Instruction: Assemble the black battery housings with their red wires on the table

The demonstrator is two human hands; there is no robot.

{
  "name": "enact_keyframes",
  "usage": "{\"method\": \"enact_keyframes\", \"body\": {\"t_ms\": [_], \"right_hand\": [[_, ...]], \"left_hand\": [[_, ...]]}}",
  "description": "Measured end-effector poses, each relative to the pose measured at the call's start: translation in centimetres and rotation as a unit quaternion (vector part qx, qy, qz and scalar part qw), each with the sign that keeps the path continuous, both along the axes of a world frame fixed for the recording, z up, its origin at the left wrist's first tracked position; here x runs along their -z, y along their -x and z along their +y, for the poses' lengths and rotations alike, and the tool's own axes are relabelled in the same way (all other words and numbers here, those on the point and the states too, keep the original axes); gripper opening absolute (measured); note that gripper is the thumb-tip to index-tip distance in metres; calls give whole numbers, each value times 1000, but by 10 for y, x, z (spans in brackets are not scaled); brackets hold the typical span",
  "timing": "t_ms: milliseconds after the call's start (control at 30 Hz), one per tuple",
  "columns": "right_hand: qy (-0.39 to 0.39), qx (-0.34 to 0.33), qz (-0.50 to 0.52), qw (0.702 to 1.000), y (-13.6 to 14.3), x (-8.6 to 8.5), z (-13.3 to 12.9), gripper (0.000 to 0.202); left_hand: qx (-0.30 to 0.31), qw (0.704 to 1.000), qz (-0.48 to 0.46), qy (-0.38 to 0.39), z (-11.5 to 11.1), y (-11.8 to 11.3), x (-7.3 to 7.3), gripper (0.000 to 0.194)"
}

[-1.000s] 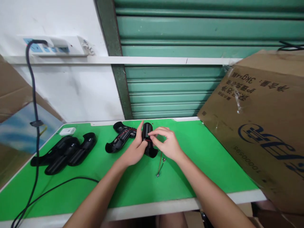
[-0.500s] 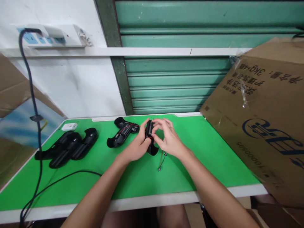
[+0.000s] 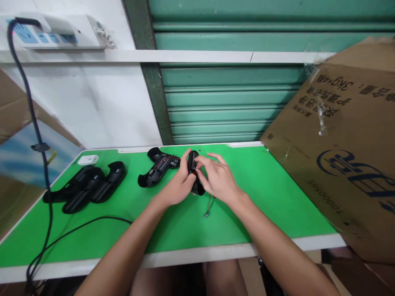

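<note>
A curved black plastic shell is held over the green table top, with my left hand wrapped round its left side. My right hand is at the shell's right side, thumb and forefinger pinched at its inner face; what lies between the fingertips is too small to make out. Thin wires with a small connector hang below the shell. Left of my hands lies another black shell with red wires inside.
Several black shells lie at the left beside a white adapter. A black cable runs down from a power strip. A large cardboard box leans at the right. A green shutter stands behind the table.
The view has shifted slightly. My right hand's outer fingers are more spread, its thumb and forefinger still at the shell. My left hand keeps its hold.
</note>
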State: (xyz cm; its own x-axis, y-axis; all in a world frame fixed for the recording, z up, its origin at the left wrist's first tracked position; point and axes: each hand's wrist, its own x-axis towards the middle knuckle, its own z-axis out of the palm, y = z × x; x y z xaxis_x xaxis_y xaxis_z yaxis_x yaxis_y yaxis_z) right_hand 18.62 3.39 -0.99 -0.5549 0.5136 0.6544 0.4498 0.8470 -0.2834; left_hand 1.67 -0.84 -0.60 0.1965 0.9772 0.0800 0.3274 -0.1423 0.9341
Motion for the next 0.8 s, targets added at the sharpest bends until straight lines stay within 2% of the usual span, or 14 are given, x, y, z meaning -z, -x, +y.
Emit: {"method": "enact_keyframes", "body": {"t_ms": [133, 333, 433, 500, 533, 600, 667, 800], "right_hand": [[3, -16, -37, 999, 1, -3, -4, 17], [-10, -32, -47, 998, 4, -1, -4, 23], [21, -48, -27, 998, 2, -1, -1, 20], [45, -38, 22, 998, 0, -3, 2, 10], [56, -28, 60, 996, -2, -5, 3, 11], [88, -13, 136, 987, -5, -7, 6, 34], [147, -31, 175, 973, -6, -7, 8, 54], [293, -107, 170, 935, -5, -6, 7, 68]], "left_hand": [[21, 996, 70, -55, -4, -2, -2, 87], [8, 988, 137, -66, -9, -5, -1, 84], [20, 992, 95, -84, -5, -2, 1, 83], [11, 996, 38, -81, 0, 1, 3, 80], [4, 997, 11, -74, 3, 3, 3, 79], [-1, 998, -32, -56, 7, 5, 4, 75], [14, 997, -64, -39, 8, 6, 6, 72], [38, 995, -86, -20, 6, 6, 7, 63]]}}
